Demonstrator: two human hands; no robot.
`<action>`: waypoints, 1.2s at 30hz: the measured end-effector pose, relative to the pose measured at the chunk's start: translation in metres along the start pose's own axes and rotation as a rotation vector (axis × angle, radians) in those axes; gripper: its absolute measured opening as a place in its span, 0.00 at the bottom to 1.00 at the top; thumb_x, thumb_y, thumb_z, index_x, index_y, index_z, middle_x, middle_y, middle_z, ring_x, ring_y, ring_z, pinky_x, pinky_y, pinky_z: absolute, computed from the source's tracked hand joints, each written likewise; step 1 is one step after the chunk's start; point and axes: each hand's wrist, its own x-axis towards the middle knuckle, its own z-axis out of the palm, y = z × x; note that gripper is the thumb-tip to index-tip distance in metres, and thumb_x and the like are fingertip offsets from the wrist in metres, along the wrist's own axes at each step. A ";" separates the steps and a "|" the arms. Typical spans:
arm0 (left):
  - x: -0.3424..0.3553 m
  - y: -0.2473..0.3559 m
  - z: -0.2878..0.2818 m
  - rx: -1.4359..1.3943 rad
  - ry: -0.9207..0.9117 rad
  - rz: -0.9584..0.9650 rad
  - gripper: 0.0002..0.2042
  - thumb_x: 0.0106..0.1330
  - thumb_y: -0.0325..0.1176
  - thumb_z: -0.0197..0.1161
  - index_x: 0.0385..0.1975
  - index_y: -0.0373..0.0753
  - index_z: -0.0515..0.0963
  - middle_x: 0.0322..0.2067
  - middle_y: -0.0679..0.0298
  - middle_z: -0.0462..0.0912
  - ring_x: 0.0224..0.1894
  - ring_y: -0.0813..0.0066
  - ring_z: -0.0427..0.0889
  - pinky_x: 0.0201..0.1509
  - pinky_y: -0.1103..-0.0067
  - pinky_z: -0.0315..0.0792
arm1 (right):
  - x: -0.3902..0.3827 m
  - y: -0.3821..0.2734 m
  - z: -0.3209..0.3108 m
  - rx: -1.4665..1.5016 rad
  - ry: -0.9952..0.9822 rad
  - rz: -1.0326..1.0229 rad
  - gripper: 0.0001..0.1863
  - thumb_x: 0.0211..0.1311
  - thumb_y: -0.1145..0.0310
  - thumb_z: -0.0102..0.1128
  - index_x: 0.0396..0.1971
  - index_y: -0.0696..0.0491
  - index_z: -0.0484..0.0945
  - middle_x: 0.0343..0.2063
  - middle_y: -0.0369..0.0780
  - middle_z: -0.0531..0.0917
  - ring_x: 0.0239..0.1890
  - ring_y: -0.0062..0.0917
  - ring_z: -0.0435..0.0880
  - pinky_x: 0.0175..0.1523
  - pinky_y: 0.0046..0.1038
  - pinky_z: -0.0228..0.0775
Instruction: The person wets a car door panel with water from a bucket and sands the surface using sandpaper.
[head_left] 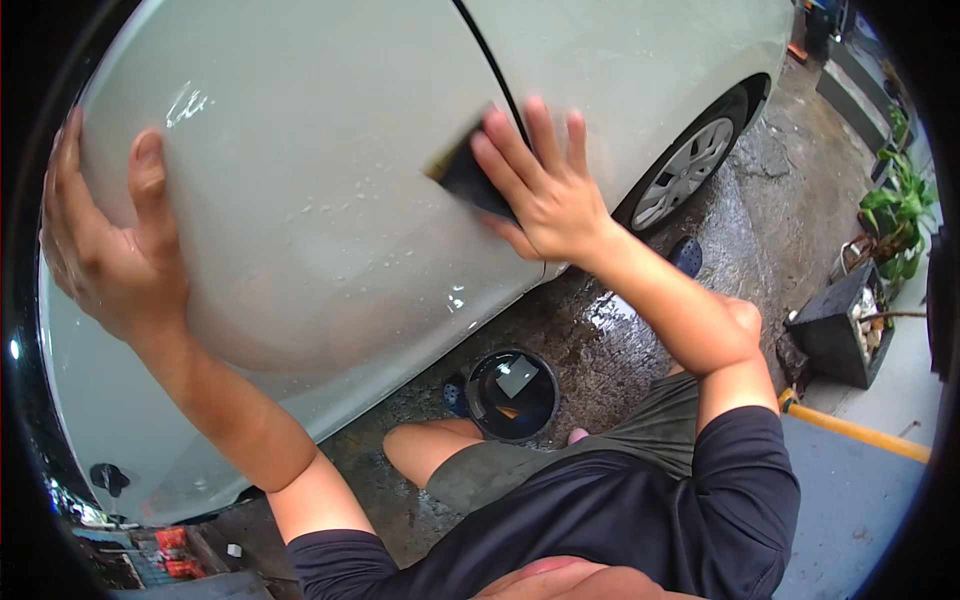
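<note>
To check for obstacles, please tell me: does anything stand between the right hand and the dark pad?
Nothing visible does: the right hand touches the dark pad directly, covering part of its right side. Water drops dot the car, left of the pad.

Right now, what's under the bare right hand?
Between the right hand and the glossy, pale car panel: a dark, flat pad with a yellowish edge. The hand covers its right part; the panel beneath is hidden.

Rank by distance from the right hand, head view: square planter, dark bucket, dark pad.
1. Dark pad: under the fingers of the right hand, against the car.
2. Dark bucket: below the hand, on the wet ground.
3. Square planter: farthest, toward the right edge.
</note>
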 end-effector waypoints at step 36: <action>-0.008 -0.007 -0.001 -0.051 0.036 -0.078 0.31 0.68 0.69 0.59 0.62 0.55 0.80 0.61 0.68 0.83 0.68 0.65 0.77 0.74 0.57 0.63 | 0.166 0.008 -0.075 -0.214 0.074 -0.291 0.40 0.78 0.46 0.43 0.79 0.54 0.52 0.81 0.46 0.52 0.82 0.44 0.42 0.81 0.59 0.23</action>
